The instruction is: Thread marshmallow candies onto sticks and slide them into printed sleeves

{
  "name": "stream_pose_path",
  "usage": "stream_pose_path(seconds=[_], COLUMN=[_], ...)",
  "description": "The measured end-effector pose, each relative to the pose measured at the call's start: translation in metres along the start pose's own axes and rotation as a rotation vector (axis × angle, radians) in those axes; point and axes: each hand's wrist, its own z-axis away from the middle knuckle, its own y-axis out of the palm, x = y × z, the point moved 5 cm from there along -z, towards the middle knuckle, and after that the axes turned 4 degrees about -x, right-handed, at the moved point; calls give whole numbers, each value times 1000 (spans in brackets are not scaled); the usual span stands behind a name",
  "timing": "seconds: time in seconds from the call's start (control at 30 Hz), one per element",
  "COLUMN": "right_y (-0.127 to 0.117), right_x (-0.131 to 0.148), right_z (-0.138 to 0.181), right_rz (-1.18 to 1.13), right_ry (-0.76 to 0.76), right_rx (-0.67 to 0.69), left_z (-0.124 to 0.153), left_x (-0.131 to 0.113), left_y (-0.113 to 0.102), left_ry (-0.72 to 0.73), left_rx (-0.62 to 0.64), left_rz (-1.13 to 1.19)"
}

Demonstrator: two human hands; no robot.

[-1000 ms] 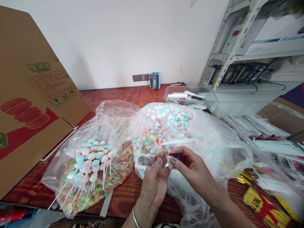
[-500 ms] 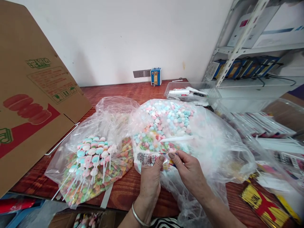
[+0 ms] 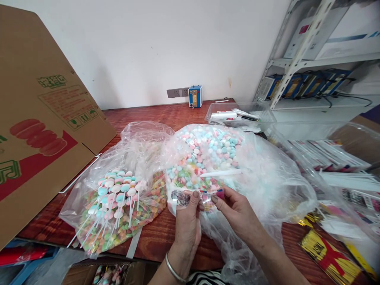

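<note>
My left hand (image 3: 190,221) pinches a small clear printed plastic wrapper (image 3: 179,197) between thumb and fingers. On the wrapper's other end, with its blue and red print, my right hand (image 3: 234,208) has its thumb and fingers closed. Behind both hands lies a large clear bag (image 3: 261,174) full of pastel round candies (image 3: 219,144), with a white paper stick (image 3: 221,173) on top. To the left, several candy lollipops (image 3: 118,188) on white sticks rest on a clear bag of ring-shaped gummies (image 3: 118,233). Whether the wrapper holds anything is hard to make out.
A tall cardboard box (image 3: 38,118) stands at the left. Behind the bags are a clear plastic tray (image 3: 213,113) with tubes and a small blue device (image 3: 195,96). Yellow packets of twist ties (image 3: 328,257) lie at the right. An open carton (image 3: 77,273) sits below the table's edge.
My right hand's fingers have shifted slightly along the wrapper's right end, and the wrapper looks flatter and more stretched out. The view has moved a little.
</note>
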Motion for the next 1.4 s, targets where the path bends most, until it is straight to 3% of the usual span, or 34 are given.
stream_pose_path(seconds=[0.23, 0.43, 0.6, 0.8, 0.93, 1.03, 1.17, 1.4], right_y=[2, 1, -2, -3, 7, 13, 14, 16], right_x=[-1, 8, 25, 48, 42, 36, 34, 48], right_z=[4, 5, 11, 24, 23, 19, 17, 32], right_rz=[35, 143, 145, 198, 239, 225, 286, 411], right_ry=[3, -36, -132, -421, -386, -342, -355, -549], right_rx=[10, -13, -85, -205, -120, -68, -75, -151], left_z=[-10, -6, -10, -12, -9, -5, 0, 1], left_x=[5, 17, 21, 19, 14, 9, 13, 23], left_y=[-16, -11, -14, -14, -12, -6, -4, -9], left_ry=[-122, -307, -414, -414, -303, -258, -374, -535], left_rx=[-175, 9, -34, -73, -52, 55, 151, 85], left_rz=[122, 179, 373, 395, 307, 252, 191, 389])
